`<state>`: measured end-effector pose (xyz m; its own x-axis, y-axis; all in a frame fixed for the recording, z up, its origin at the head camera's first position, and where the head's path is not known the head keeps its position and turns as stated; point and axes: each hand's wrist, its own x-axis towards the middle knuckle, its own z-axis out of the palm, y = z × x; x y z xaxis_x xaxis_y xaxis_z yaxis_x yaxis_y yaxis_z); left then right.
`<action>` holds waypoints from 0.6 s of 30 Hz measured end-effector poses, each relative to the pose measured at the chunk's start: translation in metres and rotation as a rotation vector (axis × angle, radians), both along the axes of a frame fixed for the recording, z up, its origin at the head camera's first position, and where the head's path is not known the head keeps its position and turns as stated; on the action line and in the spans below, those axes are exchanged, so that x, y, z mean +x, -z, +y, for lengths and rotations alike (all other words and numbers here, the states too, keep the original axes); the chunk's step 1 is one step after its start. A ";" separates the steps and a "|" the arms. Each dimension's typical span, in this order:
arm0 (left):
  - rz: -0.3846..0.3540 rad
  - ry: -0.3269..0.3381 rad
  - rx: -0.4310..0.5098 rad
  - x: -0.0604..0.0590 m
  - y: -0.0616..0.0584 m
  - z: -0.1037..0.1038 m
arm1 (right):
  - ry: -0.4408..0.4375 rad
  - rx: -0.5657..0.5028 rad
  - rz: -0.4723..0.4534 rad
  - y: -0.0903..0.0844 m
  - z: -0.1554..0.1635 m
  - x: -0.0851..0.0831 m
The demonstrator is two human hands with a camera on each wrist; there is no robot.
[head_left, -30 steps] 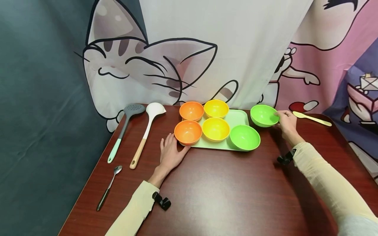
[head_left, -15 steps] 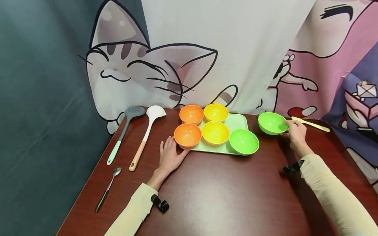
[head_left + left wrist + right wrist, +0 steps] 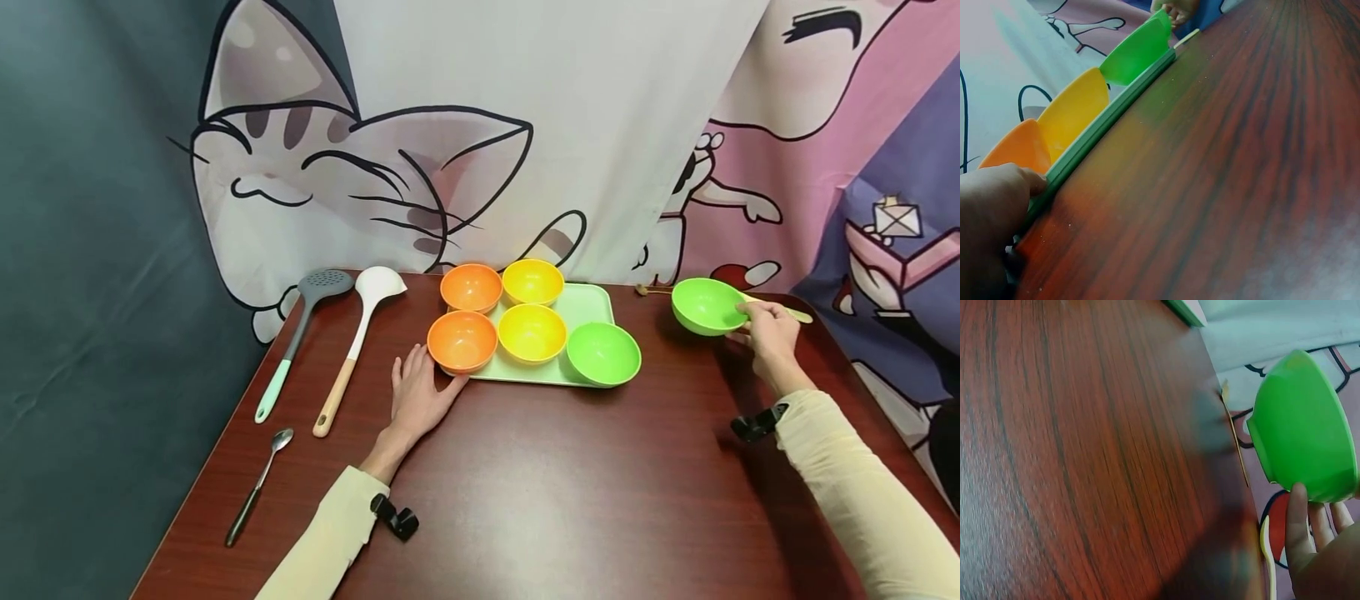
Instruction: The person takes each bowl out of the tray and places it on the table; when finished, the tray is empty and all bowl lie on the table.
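Note:
My right hand grips a green bowl by its right rim, thumb at the edge and fingers underneath. The right wrist view shows this bowl tilted, above the table. A pale green tray stands at the back, carrying two orange bowls, two yellow bowls and another green bowl at its front right. My left hand lies at the tray's front left corner, fingers extended beside it; the thumb touches the tray's edge in the left wrist view.
A grey slotted turner, a white ladle and a dark-handled long spoon lie on the left. Behind the held bowl are a yellow knife and a thin golden utensil. A printed curtain hangs along the table's back edge.
My right hand has carried the green bowl rightward, away from the tray, so it now overlaps the yellow knife. The golden utensil has come into sight. My left hand stays at the tray.

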<state>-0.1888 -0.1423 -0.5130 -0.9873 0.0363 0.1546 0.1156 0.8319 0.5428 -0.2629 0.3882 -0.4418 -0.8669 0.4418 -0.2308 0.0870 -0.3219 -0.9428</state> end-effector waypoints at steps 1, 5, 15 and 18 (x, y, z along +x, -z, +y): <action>0.003 0.001 0.002 0.000 0.000 0.000 | 0.007 -0.005 0.002 -0.001 0.001 0.001; 0.000 0.001 0.007 0.001 0.000 -0.001 | 0.018 -0.017 -0.013 -0.003 0.005 0.006; 0.009 0.001 0.011 0.000 0.000 0.001 | 0.064 -0.057 -0.040 -0.001 0.023 0.014; 0.004 -0.002 0.013 0.000 0.000 0.001 | 0.075 -0.090 -0.038 -0.001 0.030 0.015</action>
